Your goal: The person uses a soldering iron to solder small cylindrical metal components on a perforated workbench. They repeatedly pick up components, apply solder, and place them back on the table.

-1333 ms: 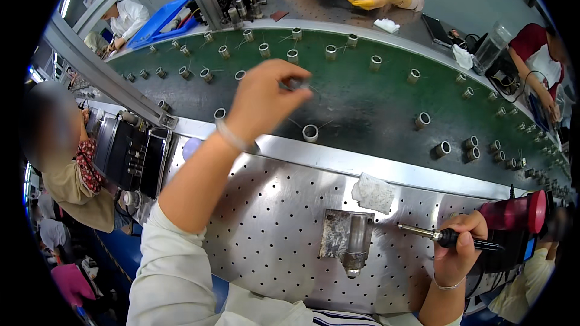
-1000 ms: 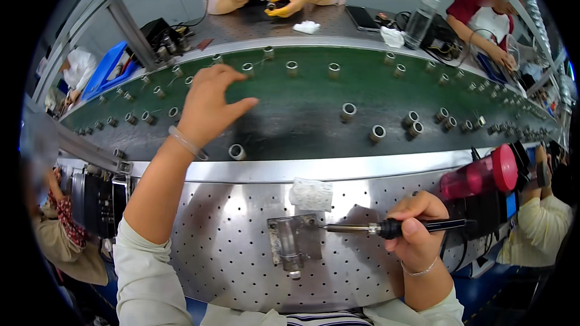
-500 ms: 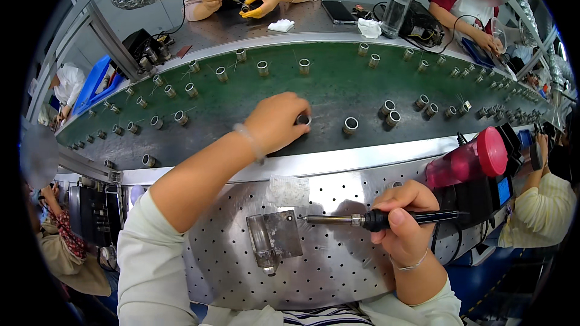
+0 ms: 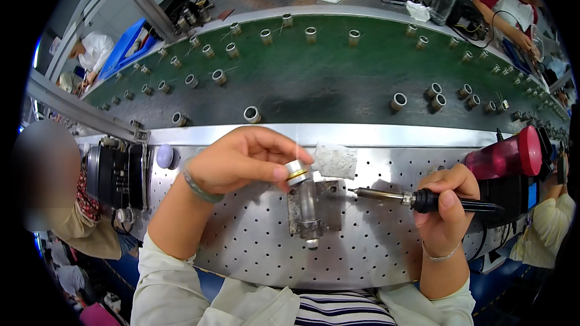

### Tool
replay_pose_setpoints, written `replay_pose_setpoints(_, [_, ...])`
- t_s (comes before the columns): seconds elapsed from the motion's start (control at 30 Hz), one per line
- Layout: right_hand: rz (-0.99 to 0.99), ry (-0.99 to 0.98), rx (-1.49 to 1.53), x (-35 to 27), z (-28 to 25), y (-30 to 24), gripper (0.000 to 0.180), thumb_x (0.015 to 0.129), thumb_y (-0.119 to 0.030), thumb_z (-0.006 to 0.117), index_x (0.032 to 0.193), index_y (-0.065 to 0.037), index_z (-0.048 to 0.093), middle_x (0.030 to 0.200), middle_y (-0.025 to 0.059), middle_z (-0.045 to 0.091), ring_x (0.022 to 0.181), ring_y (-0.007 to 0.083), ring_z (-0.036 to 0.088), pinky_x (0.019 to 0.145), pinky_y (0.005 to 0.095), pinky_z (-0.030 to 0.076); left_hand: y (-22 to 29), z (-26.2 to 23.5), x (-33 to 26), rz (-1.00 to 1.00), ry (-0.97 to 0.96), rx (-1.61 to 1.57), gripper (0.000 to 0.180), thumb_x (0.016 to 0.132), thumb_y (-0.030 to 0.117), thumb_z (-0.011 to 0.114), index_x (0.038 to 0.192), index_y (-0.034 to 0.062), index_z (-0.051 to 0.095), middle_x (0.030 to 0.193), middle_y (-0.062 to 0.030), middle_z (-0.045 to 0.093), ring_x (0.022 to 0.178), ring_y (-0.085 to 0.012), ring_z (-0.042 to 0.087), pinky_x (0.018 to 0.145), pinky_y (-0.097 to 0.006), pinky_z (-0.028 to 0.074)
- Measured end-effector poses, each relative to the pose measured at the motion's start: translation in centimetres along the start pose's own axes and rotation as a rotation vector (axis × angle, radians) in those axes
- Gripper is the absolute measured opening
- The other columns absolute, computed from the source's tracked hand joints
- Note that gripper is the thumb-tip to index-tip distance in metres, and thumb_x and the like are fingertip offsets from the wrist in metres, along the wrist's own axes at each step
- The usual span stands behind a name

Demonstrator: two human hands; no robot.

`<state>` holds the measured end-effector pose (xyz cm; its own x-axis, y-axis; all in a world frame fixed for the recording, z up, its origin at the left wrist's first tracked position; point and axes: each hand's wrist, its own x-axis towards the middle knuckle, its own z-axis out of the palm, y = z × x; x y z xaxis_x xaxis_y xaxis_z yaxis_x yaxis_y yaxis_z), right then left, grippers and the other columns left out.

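Observation:
My left hand (image 4: 238, 160) pinches a short metal cylinder (image 4: 296, 172) with a yellow band between thumb and fingers. The cylinder is tilted, right above the upper end of a metal holding fixture (image 4: 331, 208); I cannot tell whether they touch. The fixture has a flat plate with a round bar along it and lies on the perforated metal worktop (image 4: 254, 241). In my right hand (image 4: 450, 205) is a soldering iron (image 4: 428, 200), gripped by its black handle. Its tip points left, just right of the fixture and apart from it.
Beyond the worktop runs a green conveyor belt (image 4: 332, 78) carrying many metal cylinders (image 4: 399, 102). A crumpled whitish sheet (image 4: 335, 161) lies behind the fixture. At right stands a pink bottle (image 4: 501, 156), at left a purple object (image 4: 164, 156) and black equipment (image 4: 115, 175). Co-workers sit around.
My left hand has come back from the belt to the fixture, bringing a metal cylinder. My right hand still holds the soldering iron. The whole view has shifted.

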<state>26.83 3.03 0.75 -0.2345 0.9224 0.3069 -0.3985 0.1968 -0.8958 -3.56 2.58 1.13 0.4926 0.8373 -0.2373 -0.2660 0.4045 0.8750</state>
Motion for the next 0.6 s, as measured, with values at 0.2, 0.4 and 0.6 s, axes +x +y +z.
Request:
replay_pose_setpoints(0.2, [0.026, -0.025, -0.032, 0.0, 0.1, 0.6, 0.019, 0.086, -0.016, 0.057, 0.082, 0.001, 0.048, 0.064, 0.0117, 0.055, 0.046, 0.0095, 0.047, 0.042, 0.0185, 0.038, -1.5, -0.2, 1.0, 0.004, -0.205, 0.037, 0.052, 0.076, 0.002, 0.069, 0.123, -0.0072, 0.052, 0.122, -0.0203, 0.055, 0.105, -0.0232, 0.057, 0.083, -0.032, 0.048])
replay_pose_setpoints(0.4, [0.044, -0.001, 0.028, 0.2, -0.2, 1.1, 0.020, 0.083, -0.014, 0.062, 0.081, 0.003, 0.052, 0.064, 0.0123, 0.057, 0.045, 0.0109, 0.052, 0.043, 0.0187, 0.042, -1.3, 2.7, 0.4, -0.019, -0.094, -0.085, 0.089, 0.069, 0.013, 0.077, 0.143, 0.0028, 0.029, 0.136, -0.0192, 0.038, 0.117, -0.0270, 0.048, 0.086, -0.033, 0.046])
replay_pose_setpoints(0.6, [0.153, -0.027, 0.074, -0.4, 0.3, 0.9, 0.021, 0.079, -0.011, 0.069, 0.081, 0.003, 0.054, 0.066, 0.0121, 0.059, 0.047, 0.0134, 0.056, 0.046, 0.0214, 0.046, -2.2, 2.9, 0.3, -0.113, -0.042, -0.135, 0.073, 0.072, 0.005, 0.075, 0.135, -0.0040, 0.039, 0.105, -0.0149, 0.059, 0.095, -0.0184, 0.060, 0.081, -0.028, 0.050])
